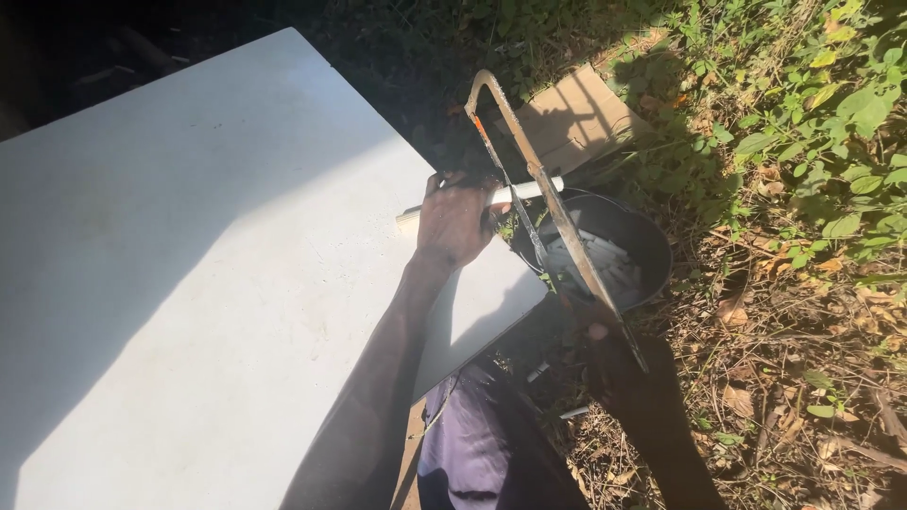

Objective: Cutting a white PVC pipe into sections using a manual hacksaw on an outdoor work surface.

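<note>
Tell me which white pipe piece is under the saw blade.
The long white pipe the left hand pins at the table edge; the other short pieces lie loose in the dark bowl.

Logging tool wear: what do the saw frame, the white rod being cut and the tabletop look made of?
Saw frame: metal, dull and rusty brown. White rod: probably plastic pipe, smooth and matte; left hand pins it. Tabletop: flat white board, probably laminate or painted; faint scuffs.

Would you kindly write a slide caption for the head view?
Left hand pins a white pipe on a white table; right hand holds a hacksaw across it.
</note>
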